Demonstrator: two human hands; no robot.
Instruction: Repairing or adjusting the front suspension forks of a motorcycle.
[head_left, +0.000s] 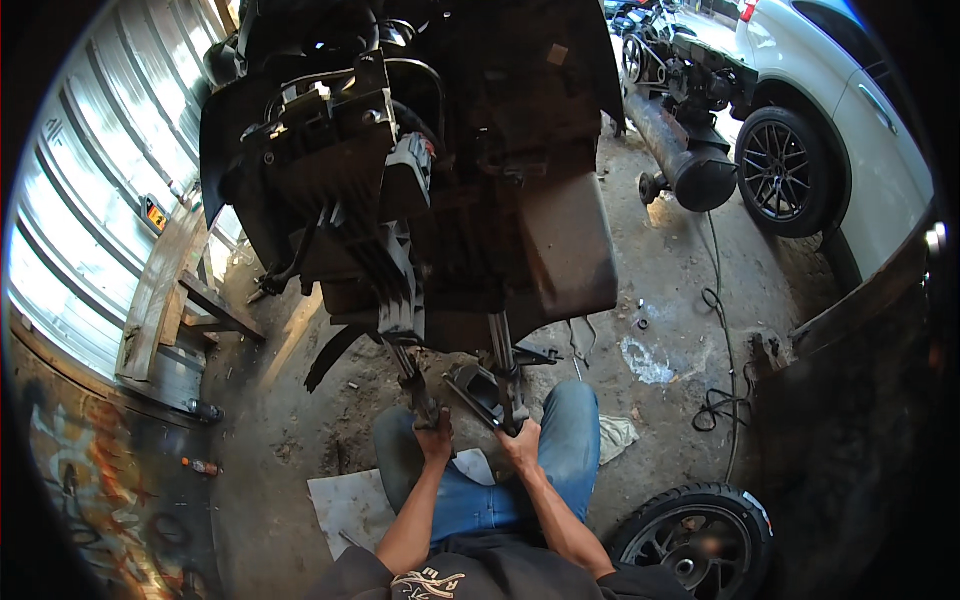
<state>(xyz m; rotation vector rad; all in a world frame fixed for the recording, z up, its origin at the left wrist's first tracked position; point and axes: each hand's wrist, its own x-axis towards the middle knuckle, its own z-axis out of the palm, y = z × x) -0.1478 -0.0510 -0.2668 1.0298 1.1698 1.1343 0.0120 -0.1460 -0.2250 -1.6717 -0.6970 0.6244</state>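
Above me hangs the dark underside of a motor scooter [550, 240], two fork legs reaching down toward me. My left hand [433, 442] is closed round the bottom of the left fork leg [408, 372]. My right hand [521, 443] grips the bottom of the right fork leg [502, 343]. An angular black part [473, 393] sits between the two legs, beside my right hand; what it attaches to is unclear. My knees are bent on either side of my hands, and a pale sheet [340, 505] lies under me.
A wooden bench [160, 310] stands by the corrugated wall at left, bottles [200, 467] near it. At right are an engine on a tank [690, 165], a white car [830, 60], a cable [714, 300], a loose wheel [685, 545] and a rag [617, 437].
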